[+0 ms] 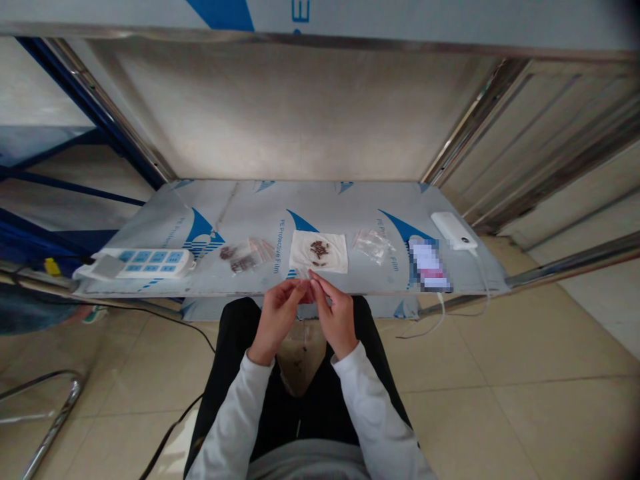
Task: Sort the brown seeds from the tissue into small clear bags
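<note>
My left hand point(281, 312) and my right hand point(337, 315) meet at the table's front edge. Both pinch a small clear plastic bag point(307, 293) with a reddish strip, partly hidden by the fingers. Just beyond them lies a white cloth or tissue point(333, 257) bearing a pile of small brown pieces point(319, 251), whose kind I cannot make out. To the left are clear bags point(249, 258) with dark contents and red strips. More clear bags point(373, 245) lie right of the cloth.
A white power strip point(157, 263) with blue sockets sits at the table's left end. At the right are a phone point(429, 263) and a white device point(453, 231) with cables. A film-covered shelf edge point(320, 40) crosses above. A metal chair frame point(57, 427) stands at lower left.
</note>
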`<move>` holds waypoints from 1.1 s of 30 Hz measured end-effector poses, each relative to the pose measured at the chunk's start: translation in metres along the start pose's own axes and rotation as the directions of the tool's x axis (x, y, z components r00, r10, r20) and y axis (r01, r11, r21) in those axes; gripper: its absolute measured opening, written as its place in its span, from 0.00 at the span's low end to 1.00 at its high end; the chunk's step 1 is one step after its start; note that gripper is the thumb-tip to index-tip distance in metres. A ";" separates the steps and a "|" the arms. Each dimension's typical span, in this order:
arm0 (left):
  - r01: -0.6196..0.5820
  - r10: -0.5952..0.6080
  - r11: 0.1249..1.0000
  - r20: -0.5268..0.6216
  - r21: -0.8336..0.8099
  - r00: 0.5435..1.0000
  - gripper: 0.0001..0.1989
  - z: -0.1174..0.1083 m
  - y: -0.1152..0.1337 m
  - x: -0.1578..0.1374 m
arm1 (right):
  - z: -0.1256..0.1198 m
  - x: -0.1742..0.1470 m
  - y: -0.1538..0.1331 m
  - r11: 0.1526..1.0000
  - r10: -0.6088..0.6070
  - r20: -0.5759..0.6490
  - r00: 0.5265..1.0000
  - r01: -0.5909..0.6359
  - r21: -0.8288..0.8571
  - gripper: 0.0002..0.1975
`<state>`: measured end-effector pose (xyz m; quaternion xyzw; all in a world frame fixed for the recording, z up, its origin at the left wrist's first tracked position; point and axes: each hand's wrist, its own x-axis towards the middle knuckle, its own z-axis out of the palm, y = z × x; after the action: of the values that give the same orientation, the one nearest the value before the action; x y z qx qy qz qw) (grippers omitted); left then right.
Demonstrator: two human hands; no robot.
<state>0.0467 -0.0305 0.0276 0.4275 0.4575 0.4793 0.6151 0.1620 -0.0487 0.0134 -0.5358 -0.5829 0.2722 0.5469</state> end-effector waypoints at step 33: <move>0.013 0.048 0.802 -0.086 0.598 0.995 0.09 -0.008 -0.013 -0.009 | -0.017 -0.008 0.015 0.839 0.030 -0.005 1.000 -0.028 -0.544 0.14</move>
<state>0.0400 -0.0412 0.0144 0.5797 0.6105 0.3367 0.4218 0.1816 -0.0562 0.0011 -0.6770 -0.6290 0.1049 0.3674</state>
